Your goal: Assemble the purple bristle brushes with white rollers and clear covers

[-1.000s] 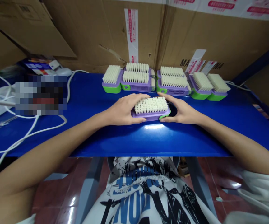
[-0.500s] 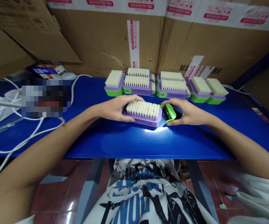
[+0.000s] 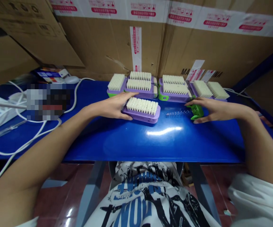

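Note:
A purple block with cream bristles (image 3: 142,110) is gripped at its left end by my left hand (image 3: 112,107), thumb and fingers on opposite sides. Well to the right, my right hand (image 3: 212,110) pinches a green plastic piece (image 3: 197,111) between thumb and fingers. A thin metal coil spring (image 3: 177,113) stretches leftward from the green piece over the blue table (image 3: 127,142). A gap separates the spring from the purple block.
Several purple and green bristle blocks (image 3: 139,85) are lined up at the back, before a cardboard wall (image 3: 103,41). White cables (image 3: 32,138) and a pixelated object (image 3: 48,102) lie at the left. A white mouse (image 3: 71,79) is behind them.
My right hand has moved right with the green piece, away from the purple block, and the spring now shows between them. The purple block and my left hand have shifted slightly left.

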A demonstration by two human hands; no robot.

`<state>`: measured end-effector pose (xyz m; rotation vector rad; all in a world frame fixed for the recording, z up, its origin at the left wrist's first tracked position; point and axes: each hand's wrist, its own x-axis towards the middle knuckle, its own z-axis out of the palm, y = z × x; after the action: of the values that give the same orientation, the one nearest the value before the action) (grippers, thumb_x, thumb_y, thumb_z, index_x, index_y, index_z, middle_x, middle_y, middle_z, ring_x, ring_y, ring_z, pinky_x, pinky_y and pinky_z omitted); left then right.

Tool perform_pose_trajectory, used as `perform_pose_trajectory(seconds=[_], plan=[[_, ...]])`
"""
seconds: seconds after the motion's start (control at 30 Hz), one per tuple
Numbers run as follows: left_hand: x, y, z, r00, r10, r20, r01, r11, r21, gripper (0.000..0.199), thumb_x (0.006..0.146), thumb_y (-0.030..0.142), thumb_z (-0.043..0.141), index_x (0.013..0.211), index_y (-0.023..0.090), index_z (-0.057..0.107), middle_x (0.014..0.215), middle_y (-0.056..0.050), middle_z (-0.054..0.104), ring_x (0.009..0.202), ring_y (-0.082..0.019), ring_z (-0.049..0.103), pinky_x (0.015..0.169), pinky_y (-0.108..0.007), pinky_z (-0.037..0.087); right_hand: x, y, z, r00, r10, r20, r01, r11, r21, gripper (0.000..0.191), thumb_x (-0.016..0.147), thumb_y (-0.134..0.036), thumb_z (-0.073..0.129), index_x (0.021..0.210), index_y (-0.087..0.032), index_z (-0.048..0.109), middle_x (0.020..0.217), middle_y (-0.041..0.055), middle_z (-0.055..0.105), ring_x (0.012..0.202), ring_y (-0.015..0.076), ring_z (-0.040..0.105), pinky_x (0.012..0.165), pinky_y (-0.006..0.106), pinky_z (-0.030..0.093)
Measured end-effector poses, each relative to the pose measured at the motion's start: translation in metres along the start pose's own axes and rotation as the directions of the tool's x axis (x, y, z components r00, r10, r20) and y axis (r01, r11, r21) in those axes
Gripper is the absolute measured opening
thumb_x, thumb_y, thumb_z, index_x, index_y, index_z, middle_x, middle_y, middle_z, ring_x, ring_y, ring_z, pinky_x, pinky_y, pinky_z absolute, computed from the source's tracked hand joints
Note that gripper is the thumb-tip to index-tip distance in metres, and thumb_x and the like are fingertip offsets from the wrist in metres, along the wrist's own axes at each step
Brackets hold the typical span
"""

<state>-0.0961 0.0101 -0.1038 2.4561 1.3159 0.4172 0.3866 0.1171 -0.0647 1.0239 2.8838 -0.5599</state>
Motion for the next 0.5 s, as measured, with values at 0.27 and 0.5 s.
perform_pose_trajectory(seconds=[0.27, 0.5], plan=[[0.005, 0.005, 0.02, 0.99, -0.008, -0.144, -0.011, 0.991, -0.13, 0.129, 0.074, 0.073, 0.103, 0.176, 0.017, 0.047, 0.165, -0.026, 0.065, 0.153, -0.044, 0.066, 0.13, -0.056, 0.054, 0.017, -0.074, 0.036, 0.723, -0.192, -0.664, 0.162, 0.981, -0.107, 0.056, 0.11, -0.057, 0.068, 0.16, -0.031, 0.07, 0.158, 0.0176, 0.072, 0.15, 0.0452, 0.067, 0.129, 0.071, 0.053], [0.005, 0.018, 0.025, 0.992, 0.111, -0.065, -0.126, 0.945, -0.302, 0.103, 0.088, 0.05, 0.099, 0.174, 0.021, 0.051, 0.163, -0.024, 0.069, 0.153, -0.037, 0.07, 0.128, -0.056, 0.059, 0.046, -0.1, 0.08, 0.848, -0.348, -0.401, 0.246, 0.927, -0.283, 0.108, 0.103, -0.091, 0.062, 0.185, -0.023, 0.041, 0.168, 0.0269, 0.064, 0.144, 0.0492, 0.068, 0.115, 0.07, 0.059]])
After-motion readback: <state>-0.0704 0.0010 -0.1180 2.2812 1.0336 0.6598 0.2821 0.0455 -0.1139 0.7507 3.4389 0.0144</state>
